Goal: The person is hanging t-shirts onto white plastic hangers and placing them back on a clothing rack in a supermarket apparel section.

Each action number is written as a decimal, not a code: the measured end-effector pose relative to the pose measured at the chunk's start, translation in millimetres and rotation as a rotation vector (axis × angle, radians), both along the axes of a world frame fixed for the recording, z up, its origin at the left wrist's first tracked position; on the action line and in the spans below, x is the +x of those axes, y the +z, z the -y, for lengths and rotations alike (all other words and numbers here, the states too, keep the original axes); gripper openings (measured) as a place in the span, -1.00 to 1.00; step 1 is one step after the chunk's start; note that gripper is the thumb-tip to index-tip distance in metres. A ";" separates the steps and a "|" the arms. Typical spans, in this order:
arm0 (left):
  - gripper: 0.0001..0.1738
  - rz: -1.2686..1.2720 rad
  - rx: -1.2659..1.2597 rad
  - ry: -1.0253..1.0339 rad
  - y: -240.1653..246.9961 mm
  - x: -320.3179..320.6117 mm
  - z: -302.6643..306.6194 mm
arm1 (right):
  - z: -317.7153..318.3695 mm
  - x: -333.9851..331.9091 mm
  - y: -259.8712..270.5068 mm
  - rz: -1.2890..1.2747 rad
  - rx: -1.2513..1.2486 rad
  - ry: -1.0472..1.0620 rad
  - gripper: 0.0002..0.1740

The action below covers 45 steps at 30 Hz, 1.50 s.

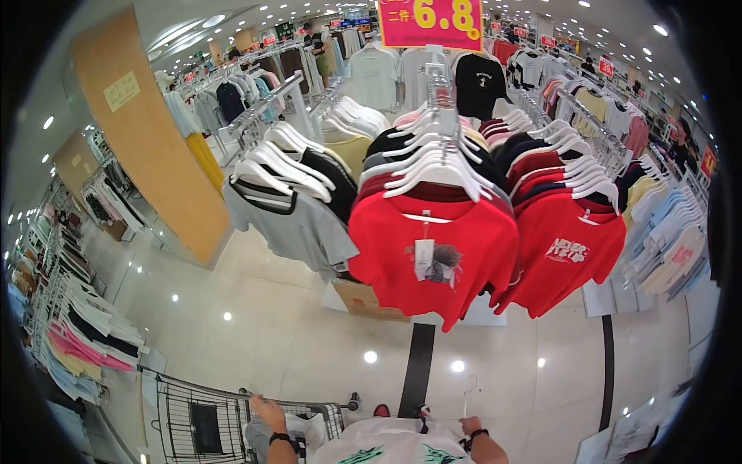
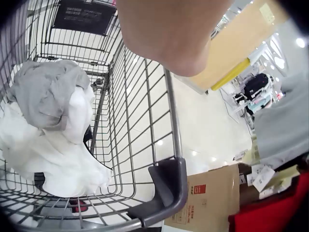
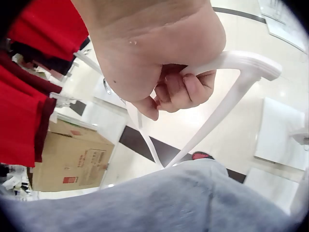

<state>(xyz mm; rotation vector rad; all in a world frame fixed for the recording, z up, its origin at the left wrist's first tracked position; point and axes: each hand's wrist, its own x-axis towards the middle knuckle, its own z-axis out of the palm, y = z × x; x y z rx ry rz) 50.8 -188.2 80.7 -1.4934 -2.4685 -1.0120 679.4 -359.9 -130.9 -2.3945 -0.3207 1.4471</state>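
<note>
My right hand (image 3: 183,87) curls its fingers round one arm of a white plastic clothes hanger (image 3: 212,121) with no garment on it. In the head view, the right hand (image 1: 471,426) is low in front of the body, and the hanger's hook (image 1: 474,382) points up past it. At the lower left, my left hand (image 1: 268,414) grips the rim of a wire shopping cart (image 1: 174,417). The left wrist view shows only the heel of that hand (image 2: 169,34) over the cart rim (image 2: 175,125); its fingers are hidden. Grey cloth (image 2: 48,92) and white cloth (image 2: 63,164) lie crumpled inside the cart.
Ahead, a rack carries red T-shirts (image 1: 440,224) and a grey T-shirt (image 1: 290,224) on white hangers. Beneath stands a cardboard box (image 1: 367,300). A tan pillar (image 1: 151,139) rises at the left, beyond glossy floor tiles (image 1: 255,309). A pink price sign (image 1: 430,23) tops the rack.
</note>
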 end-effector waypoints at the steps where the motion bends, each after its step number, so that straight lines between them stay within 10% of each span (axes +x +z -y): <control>1: -0.70 0.062 -0.006 0.128 -6.5 -4.5 3.2 | -21.2 -5.3 24.3 0.020 0.036 0.038 -0.62; 4: -0.77 0.364 0.114 0.273 -48.7 -33.9 26.2 | -70.2 -36.5 64.2 0.094 0.170 0.179 -0.58; 13: -0.30 0.835 -0.805 0.172 -150.9 -12.2 124.5 | -103.4 -71.2 94.8 0.207 0.118 0.849 -0.36; 21: 0.09 1.281 -0.666 0.203 -175.6 55.5 102.6 | -79.6 -51.8 116.2 0.196 0.056 0.937 -0.32; 24: 0.16 0.985 -0.506 0.101 -237.7 38.5 91.6 | -97.9 -55.9 134.8 0.207 0.028 0.915 -0.33; 28: -0.07 0.384 -0.513 0.557 -230.4 20.9 100.9 | -104.2 -46.8 151.4 0.230 -0.002 0.969 -0.31; 30: -0.10 0.177 -0.914 0.513 -265.1 -12.4 117.4 | -91.4 -37.7 134.2 0.297 0.087 1.044 -0.28; 41: -0.25 0.675 -0.684 0.468 -236.6 -5.0 138.5 | -119.0 -6.0 128.5 0.233 0.033 1.515 -0.26; 45: -0.42 0.571 -0.611 0.442 -259.8 -25.3 145.8 | -148.0 -44.2 140.6 0.220 -0.172 1.368 -0.27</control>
